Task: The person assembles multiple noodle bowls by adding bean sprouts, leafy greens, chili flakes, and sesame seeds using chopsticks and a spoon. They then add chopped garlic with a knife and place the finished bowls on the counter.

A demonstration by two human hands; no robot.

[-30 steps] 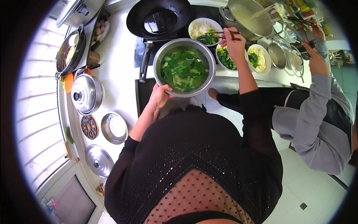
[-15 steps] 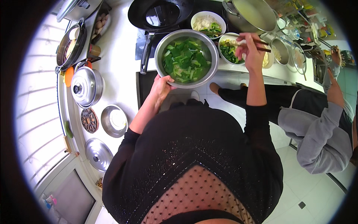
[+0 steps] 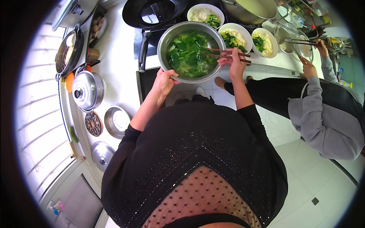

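My left hand (image 3: 164, 82) grips the near left rim of a round metal bowl (image 3: 161, 57), thumb over the edge. Green leafy vegetables (image 3: 188, 55) in liquid fill it. With my right hand (image 3: 234, 63) I hold a pair of brown chopsticks (image 3: 213, 55) over the bowl's right rim. Their tips are down among the leaves. Just beyond and to the right stand white bowls of pale noodles and greens: one behind (image 3: 205, 18), one by my right hand (image 3: 239, 37), and one farther right (image 3: 269, 45).
A black wok (image 3: 154, 13) and a large pot (image 3: 253, 9) sit at the back. Along the left counter are a lidded pot (image 3: 86, 89), a metal basin (image 3: 116, 121) and a loose lid (image 3: 103, 155). At right another person's hand (image 3: 322, 48) holds long chopsticks over a metal pot (image 3: 283, 38).
My right hand has come left and down from above the white bowls, bringing the chopstick tips into the greens. The other person's hands have moved in toward the metal pot at right.
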